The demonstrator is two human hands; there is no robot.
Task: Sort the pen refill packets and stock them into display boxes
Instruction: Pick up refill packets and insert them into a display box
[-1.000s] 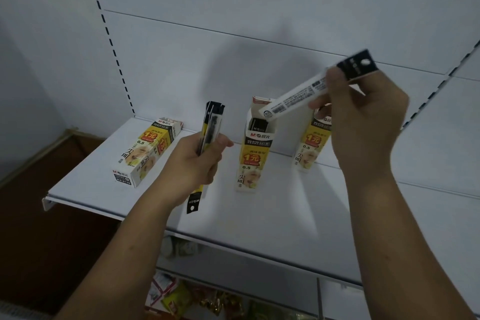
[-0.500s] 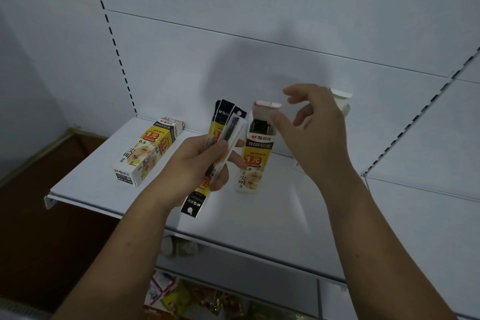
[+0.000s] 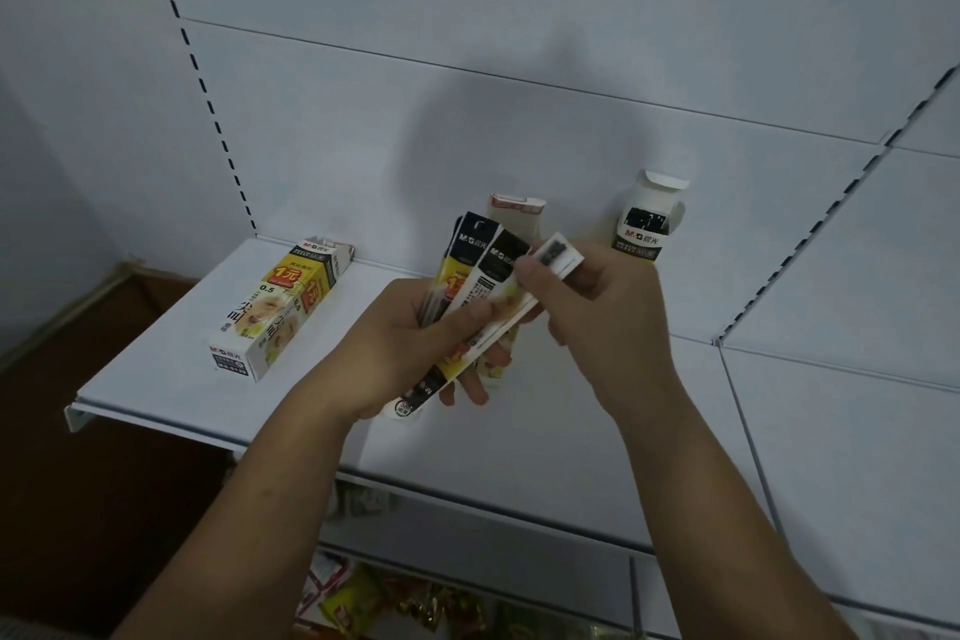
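The left hand is held above the white shelf, fingers curled round a small fan of pen refill packets. Its thumb presses across their fronts, and their black tops spread upward and to the right. The bottom ends of the packets stick out below the palm. The right hand comes in from the right and pinches the top end of one packet between thumb and forefinger. This packet lies at the right edge of the fan and slants down to the left, its lower part among the left hand's fingers. Whether the left hand also grips this packet cannot be told. Directly behind the fan stands an upright display box; only its raised top flap and a small piece near its base show past the hands. Farther right a second display box stands upright against the back panel, its lid flap open and dark packet tops visible in its mouth. At the left of the shelf, well apart from the hands, a yellow and white box lies flat on its side, its length running from near to far. Below the shelf's front edge, brightly coloured packaged goods lie on a lower level, too dim to identify.
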